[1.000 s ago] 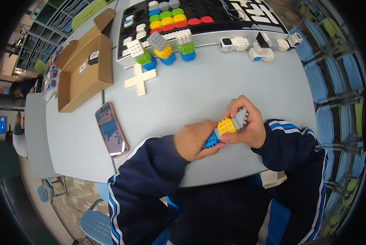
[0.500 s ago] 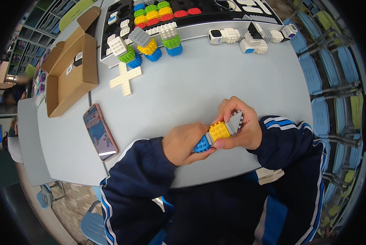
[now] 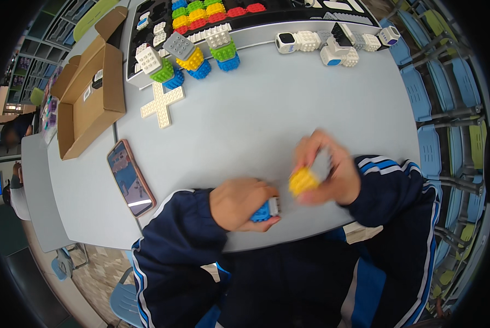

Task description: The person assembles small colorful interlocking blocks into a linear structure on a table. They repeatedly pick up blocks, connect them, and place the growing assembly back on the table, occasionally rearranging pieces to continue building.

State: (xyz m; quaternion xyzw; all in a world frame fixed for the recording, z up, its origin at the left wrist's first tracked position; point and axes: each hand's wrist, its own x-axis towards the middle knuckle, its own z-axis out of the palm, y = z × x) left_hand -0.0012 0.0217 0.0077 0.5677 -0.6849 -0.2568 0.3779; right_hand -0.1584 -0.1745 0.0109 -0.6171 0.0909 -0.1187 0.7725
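Near the table's front edge, my left hand (image 3: 239,203) is closed around a blue building block (image 3: 261,211) with a grey connector piece (image 3: 274,206) on its right end. To the right and a little higher, my right hand (image 3: 332,172) grips a yellow building block (image 3: 303,181) joined to a grey one (image 3: 322,164). That hand is smeared by motion. A gap shows between the yellow block and the grey connector, so the two pieces are apart.
A pink-rimmed phone (image 3: 131,177) lies at left, near an open cardboard box (image 3: 92,106). Behind are a cream cross-shaped plate (image 3: 162,105), several stacked block columns (image 3: 192,57), a black-lined tray of coloured blocks (image 3: 267,33) and a white-and-grey block assembly (image 3: 332,46). Blue chairs (image 3: 428,98) stand at right.
The blue block and yellow block, joined before, have come apart. My left hand has moved left and down with the blue one; my right hand has shifted slightly right with the yellow and grey.
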